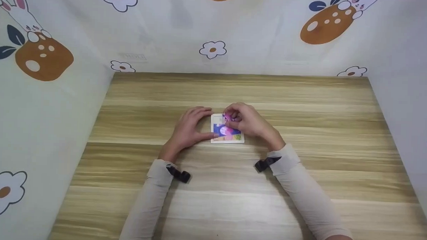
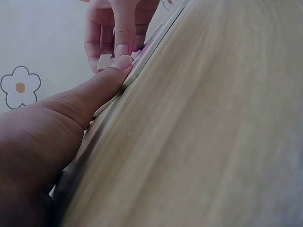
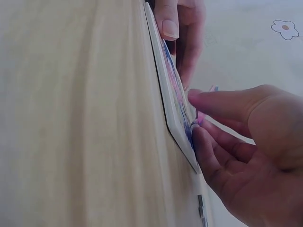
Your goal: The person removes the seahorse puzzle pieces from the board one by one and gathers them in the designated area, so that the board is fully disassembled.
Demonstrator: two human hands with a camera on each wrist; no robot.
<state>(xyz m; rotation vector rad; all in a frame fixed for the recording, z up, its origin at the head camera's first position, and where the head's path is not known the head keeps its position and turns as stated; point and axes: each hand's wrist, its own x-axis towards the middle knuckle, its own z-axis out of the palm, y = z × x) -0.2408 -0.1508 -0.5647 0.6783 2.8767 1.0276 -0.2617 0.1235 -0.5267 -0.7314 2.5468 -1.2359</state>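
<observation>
A small jigsaw puzzle in a pale frame (image 1: 227,142) lies flat on the table, its picture blue, pink and green. My left hand (image 1: 189,128) is at the puzzle's left side. Its thumb, fairly straight, rests on the lower left part, while the other fingers reach toward the upper left corner. Between thumb and fingers my right hand (image 1: 251,122) pinches a pink puzzle piece (image 1: 227,118) at the puzzle's upper part. The right wrist view shows the piece (image 3: 200,117) tilted up against the surface. Fingers hide much of it and the puzzle's upper right.
The wood-grain table (image 1: 210,198) extends all around the puzzle. Pale cloth walls (image 1: 166,33) with rabbit and flower prints stand behind and at both sides. Each wrist carries a black strap with a small camera. A small dark thing (image 3: 202,208), unclear in kind, shows beyond the puzzle.
</observation>
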